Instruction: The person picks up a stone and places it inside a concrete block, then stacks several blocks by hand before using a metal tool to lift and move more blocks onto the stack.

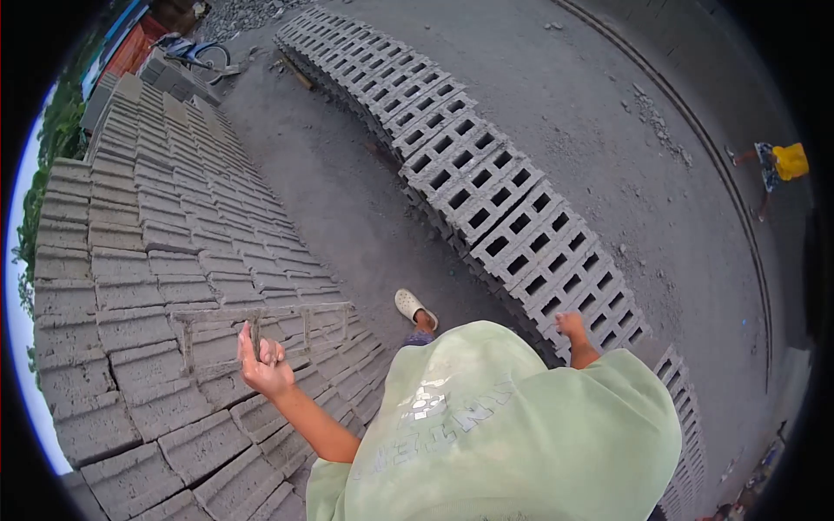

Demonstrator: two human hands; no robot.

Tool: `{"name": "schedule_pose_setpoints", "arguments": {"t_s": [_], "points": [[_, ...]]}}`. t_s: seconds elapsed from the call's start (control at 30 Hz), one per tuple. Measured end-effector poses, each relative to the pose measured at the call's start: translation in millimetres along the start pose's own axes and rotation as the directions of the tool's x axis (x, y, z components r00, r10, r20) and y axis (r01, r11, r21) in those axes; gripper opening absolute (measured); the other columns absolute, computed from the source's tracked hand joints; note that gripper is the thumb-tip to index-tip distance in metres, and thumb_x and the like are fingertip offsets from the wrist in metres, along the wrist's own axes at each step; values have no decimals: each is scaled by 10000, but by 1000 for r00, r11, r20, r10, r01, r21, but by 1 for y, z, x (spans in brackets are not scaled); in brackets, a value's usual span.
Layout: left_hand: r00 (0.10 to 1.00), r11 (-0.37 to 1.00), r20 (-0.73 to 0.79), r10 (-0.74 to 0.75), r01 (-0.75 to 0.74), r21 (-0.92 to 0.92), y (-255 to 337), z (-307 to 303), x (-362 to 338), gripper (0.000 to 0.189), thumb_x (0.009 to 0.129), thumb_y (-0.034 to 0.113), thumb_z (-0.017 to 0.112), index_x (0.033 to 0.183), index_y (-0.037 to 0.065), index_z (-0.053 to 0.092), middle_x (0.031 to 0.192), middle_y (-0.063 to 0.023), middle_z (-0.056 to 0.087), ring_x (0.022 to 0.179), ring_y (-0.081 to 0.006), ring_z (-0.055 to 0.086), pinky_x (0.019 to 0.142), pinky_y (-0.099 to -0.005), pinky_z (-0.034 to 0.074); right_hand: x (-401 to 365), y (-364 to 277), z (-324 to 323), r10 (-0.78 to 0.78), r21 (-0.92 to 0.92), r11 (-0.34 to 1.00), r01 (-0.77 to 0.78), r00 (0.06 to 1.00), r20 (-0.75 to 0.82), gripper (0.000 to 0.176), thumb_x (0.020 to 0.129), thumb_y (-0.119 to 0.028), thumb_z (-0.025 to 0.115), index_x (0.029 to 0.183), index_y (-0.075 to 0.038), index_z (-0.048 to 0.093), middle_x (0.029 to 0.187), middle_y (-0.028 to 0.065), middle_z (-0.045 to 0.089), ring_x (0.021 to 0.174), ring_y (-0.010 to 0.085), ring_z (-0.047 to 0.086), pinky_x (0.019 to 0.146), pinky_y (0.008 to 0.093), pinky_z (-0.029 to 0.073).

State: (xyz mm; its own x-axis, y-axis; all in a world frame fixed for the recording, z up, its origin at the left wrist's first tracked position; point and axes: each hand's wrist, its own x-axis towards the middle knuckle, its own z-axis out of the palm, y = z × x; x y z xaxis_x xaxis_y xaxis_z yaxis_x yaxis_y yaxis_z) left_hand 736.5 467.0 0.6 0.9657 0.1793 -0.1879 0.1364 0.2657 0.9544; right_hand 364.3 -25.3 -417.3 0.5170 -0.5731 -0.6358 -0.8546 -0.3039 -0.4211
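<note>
My left hand [268, 372] is raised at the near stack on the left, its fingers closed around the edge of a grey concrete hollow block [328, 323]. The block's long side faces up and overlaps the stacked blocks behind it. My right hand [571, 326] hangs over the long row of hollow blocks [486, 195] on the right, fingers curled in, with nothing showing in them. Rectangular holes face upward in that row.
A tall stack of concrete blocks [174, 234] fills the left side. Between it and the row runs a dusty ground strip [339, 191], where my foot in a pale clog [415, 307] stands. A person in a yellow top [790, 161] is far right. A bicycle [208, 59] stands at the back.
</note>
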Motion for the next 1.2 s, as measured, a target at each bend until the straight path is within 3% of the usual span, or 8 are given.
{"name": "schedule_pose_setpoints", "arguments": {"t_s": [0.03, 0.07, 0.13, 0.27, 0.33, 0.63, 1.1, 1.2], "points": [[994, 990, 75, 73, -64, -125, 1, 4, 19, 419, 885, 316, 456, 1106, -40, 468, 529, 35, 295, 465, -56, 281, 512, -234, 300, -1, -48, 3, -111, -183, 974, 131, 987, 115, 273, 823, -249, 508, 839, -9, 637, 681, 64, 636, 509, 141, 568, 496, 296, 465], [977, 960, 144, 160, -120, -253, 3, 10, 43, 404, 883, 305, 459, 1099, -36, 473, 528, 34, 295, 467, -59, 285, 536, -227, 305, -26, -129, 4, 112, 218, 966, -137, 986, 124, 274, 825, -255, 517, 828, -11, 641, 680, 59, 631, 531, 143, 570, 530, 292, 472], [980, 973, 166, 113, -75, -218, 2, 29, 89, 405, 889, 303, 453, 1115, -33, 467, 538, 34, 290, 481, -75, 281, 587, -227, 310, -20, -218, 30, -242, 270, 942, 198, 960, 141, 282, 839, -250, 525, 880, 12, 623, 744, 65, 633, 631, 134, 581, 608, 275, 472], [979, 990, 162, -126, 114, 77, -17, 73, 172, 428, 898, 292, 444, 1164, -43, 442, 575, 26, 277, 512, -95, 262, 584, -237, 310, -27, -340, 40, -179, 486, 869, 96, 975, 128, 286, 837, -272, 514, 918, -21, 622, 764, 72, 645, 700, 162, 603, 644, 291, 465], [995, 954, -89, -53, 77, 290, -47, 71, 222, 377, 885, 265, 477, 1077, -58, 502, 558, 25, 286, 492, -89, 287, 494, -234, 299, -8, -347, 48, -119, 509, 859, 53, 988, 97, 288, 844, -271, 507, 914, -16, 622, 772, 72, 644, 667, 154, 595, 636, 289, 469], [990, 435, -65, -127, 115, 893, -114, 72, 341, 287, 818, 252, 578, 851, -31, 616, 562, -26, 455, 461, -108, 372, 433, -273, 312, 62, -319, 61, 161, 648, 753, -117, 987, -8, 281, 860, -243, 495, 901, -1, 633, 796, 90, 648, 650, 148, 598, 630, 274, 478], [847, -78, 177, -501, -247, 966, -246, -2, 526, 493, 836, 407, 443, 881, -55, 608, 802, -278, 589, 777, -414, 553, 730, -432, 415, 46, -458, 101, 330, 633, 729, -262, 944, 12, 323, 819, -311, 569, 875, -1, 644, 791, 67, 645, 643, 131, 587, 557, 261, 456], [767, 152, -103, -634, 254, 955, -231, 17, 536, 517, 834, 406, 459, 911, -92, 575, 817, -274, 588, 762, -403, 546, 722, -439, 408, 43, -518, 87, 283, 443, 848, -291, 955, 86, 310, 820, -294, 571, 889, -1, 644, 745, 61, 640, 643, 123, 586, 601, 268, 468]]}}
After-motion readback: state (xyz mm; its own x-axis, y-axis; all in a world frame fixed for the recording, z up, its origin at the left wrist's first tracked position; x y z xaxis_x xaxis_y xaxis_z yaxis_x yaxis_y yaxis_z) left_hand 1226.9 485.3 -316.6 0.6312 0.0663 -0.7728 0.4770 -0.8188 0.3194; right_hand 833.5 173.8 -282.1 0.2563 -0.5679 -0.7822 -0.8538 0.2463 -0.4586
